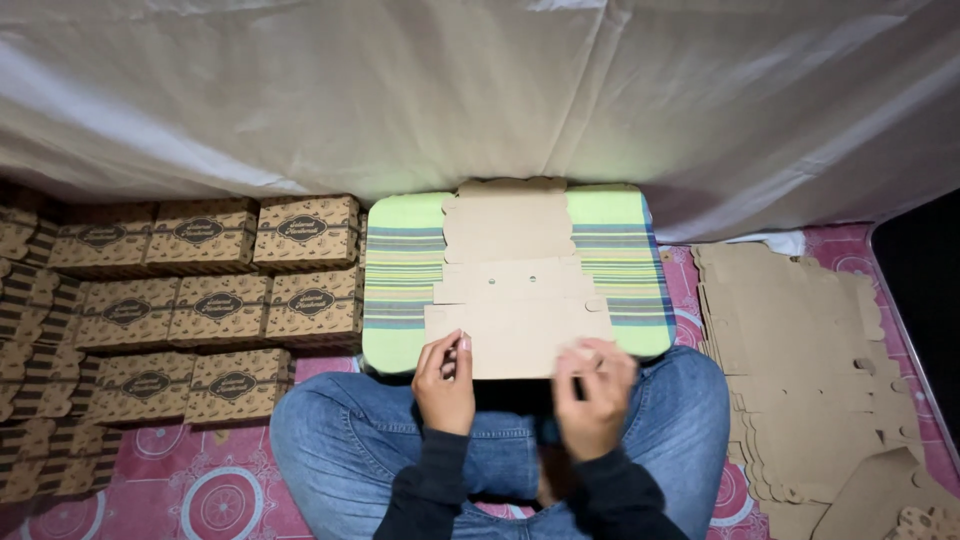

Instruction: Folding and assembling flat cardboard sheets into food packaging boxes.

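Left stacks: finished brown printed cardboard boxes with dark oval labels [215,300], closed and stacked in rows on the floor, well apart from the hands.
Floor: pink mat with white circular patterns [215,500], visible between the boxes and the knees.
Seat: person cross-legged in blue jeans [330,430], dark sleeves, facing a white draped sheet [480,90].
Support: green cushion with blue and yellow stripes [405,270], set just ahead of the knees and serving in place of a worktop.
Work piece: flat, unfolded brown die-cut cardboard box blank [510,280], lying along the cushion's middle, its near edge overhanging toward the lap.
Left hand [445,385]: fingers curled on the blank's near edge at the left, thumb on top; a light pinch, not fully shut.
Right hand [595,395]: blurred; fingers seem bent over the near edge at the right, but how tight the hold is I cannot tell.
Right pile: tall stack of identical flat brown cardboard blanks [800,350] on the floor, near the right knee.
Risk: the cushion is soft, so a fold pressed here may crease off its score line.
Risk: the overhanging edge is held at two points only; an uneven pull could skew or tear a tab.
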